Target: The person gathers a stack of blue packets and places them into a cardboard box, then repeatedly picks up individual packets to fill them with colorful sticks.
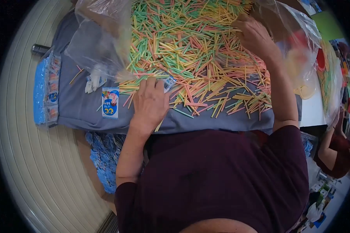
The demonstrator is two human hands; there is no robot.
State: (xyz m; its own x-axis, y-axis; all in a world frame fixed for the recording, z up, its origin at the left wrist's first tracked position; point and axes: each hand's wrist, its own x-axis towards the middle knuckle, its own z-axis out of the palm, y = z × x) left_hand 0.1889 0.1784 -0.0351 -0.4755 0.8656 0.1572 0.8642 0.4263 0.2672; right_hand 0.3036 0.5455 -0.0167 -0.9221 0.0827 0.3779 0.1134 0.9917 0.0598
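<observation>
A large heap of thin pastel sticks (182, 50) in green, yellow, orange and pink spreads over the grey cloth. My left hand (151, 101) lies at the near edge of the heap, its fingers closed on a small printed packet (169, 83) that sticks out past the fingertips. At the far right of the heap is my right hand (254, 35), fingers bent together among the sticks. What it grips, if anything, is hidden. Left of my left hand, a blue and white printed packet (110, 103) lies flat on the cloth.
Clear plastic sheeting (101, 39) flanks the heap. A crumpled white wrapper (94, 82) lies at left, near a clear bag of blue packets (46, 91). Blue packaging (105, 155) fills a box below the table. Another person (334, 151) sits at far right.
</observation>
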